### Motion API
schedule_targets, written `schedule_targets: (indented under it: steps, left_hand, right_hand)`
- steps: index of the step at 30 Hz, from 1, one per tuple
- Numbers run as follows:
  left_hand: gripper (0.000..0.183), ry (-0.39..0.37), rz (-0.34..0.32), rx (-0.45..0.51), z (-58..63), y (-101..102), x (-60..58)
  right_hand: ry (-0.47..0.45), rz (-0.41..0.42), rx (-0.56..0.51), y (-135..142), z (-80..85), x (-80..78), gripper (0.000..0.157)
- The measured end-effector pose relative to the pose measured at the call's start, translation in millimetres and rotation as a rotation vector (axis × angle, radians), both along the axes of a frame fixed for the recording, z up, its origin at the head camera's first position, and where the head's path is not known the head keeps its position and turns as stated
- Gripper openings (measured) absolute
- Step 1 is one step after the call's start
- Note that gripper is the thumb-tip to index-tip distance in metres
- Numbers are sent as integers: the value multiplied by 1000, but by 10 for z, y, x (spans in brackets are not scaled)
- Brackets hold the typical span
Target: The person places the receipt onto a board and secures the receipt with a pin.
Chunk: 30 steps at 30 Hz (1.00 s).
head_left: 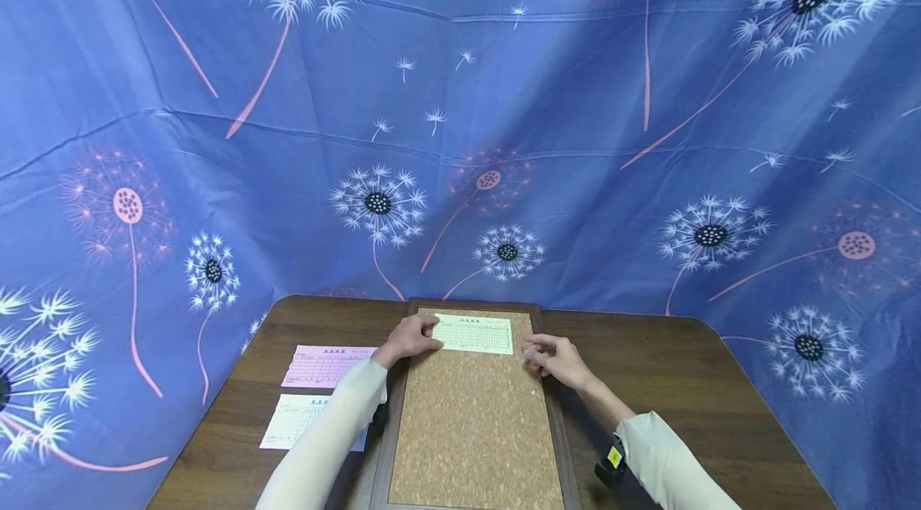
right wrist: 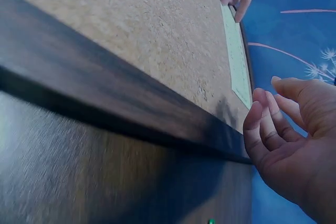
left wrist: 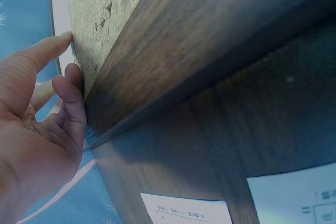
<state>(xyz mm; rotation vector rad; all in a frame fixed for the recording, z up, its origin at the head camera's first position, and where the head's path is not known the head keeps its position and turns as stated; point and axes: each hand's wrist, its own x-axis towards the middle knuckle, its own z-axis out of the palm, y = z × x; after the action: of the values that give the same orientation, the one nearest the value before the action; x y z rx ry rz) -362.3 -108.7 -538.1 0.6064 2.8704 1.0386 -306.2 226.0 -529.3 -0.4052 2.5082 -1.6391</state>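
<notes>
A pale green printed form (head_left: pixel 472 333) lies across the top of a cork board (head_left: pixel 475 422) with a dark wooden frame. My left hand (head_left: pixel 413 336) is at the form's left end, with fingertips touching it. In the left wrist view, the left hand (left wrist: pixel 44 114) has one finger stretched to the paper and others bent beside the frame. Near the board's right frame hovers my right hand (head_left: pixel 557 360), a little apart from the form's right end. Its fingers are loosely bent, and the right hand (right wrist: pixel 299 129) shows nothing between thumb and fingers.
A pink printed form (head_left: pixel 324 366) and a white one (head_left: pixel 291 420) lie left of the board, partly covered by the left sleeve. A bluish paper corner (head_left: pixel 360 440) shows beside that sleeve. Behind the brown table (head_left: pixel 647 382) hangs a blue dandelion-patterned cloth (head_left: pixel 576 94).
</notes>
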Motion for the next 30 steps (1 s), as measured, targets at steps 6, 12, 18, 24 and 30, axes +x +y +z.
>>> schedule_targets:
  steps: [6,12,18,24,30]
  left_hand:
    - [48,-15,15,-15,-2,10,-27]
    - [38,-19,7,-13,-11,6,-44]
    - [51,-36,19,-19,-33,13,-54]
    - [52,-43,13,-21,-27,15,-51]
    - [54,-52,11,-7,-3,27,-19]
  right_hand:
    - [39,29,40,198,66,118,39]
    - [75,64,53,392,87,263,36]
    - [99,58,80,581,57,387,35]
    - [103,27,89,729,30,465,35]
    - [111,21,111,865,18,523,35]
